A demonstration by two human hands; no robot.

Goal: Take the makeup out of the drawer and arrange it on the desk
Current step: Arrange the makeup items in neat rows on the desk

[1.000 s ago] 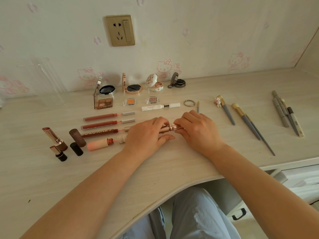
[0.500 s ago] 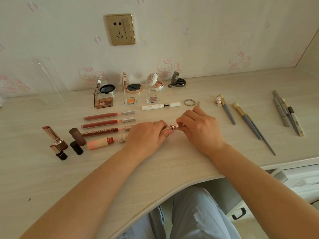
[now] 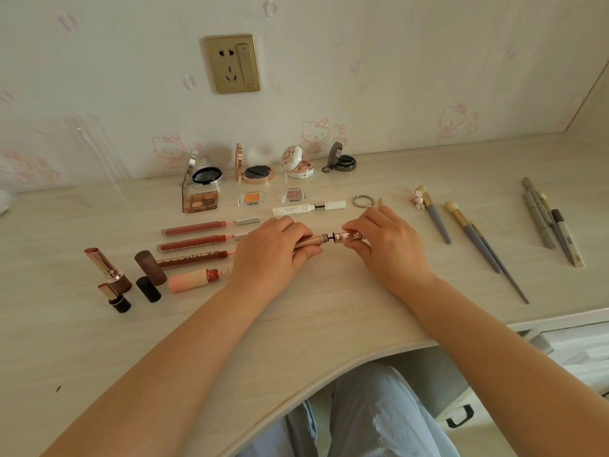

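Hands both busy: I see left hand (image 3: 270, 250) gripping the gloss tube (image 3: 311, 240), right hand (image 3: 384, 240) pinching its cap (image 3: 349, 234), lying left-right above the desk (image 3: 296, 324).

Only one text read clearly: "COLORKEY" in pale caps along the dark red lip gloss tube (image 3: 192, 258), third in the row on the desk's left side. White tube (image 3: 290, 211) carried small print, too tiny to read. Grey pen (image 3: 569, 239) at far right had a mark, illegible.
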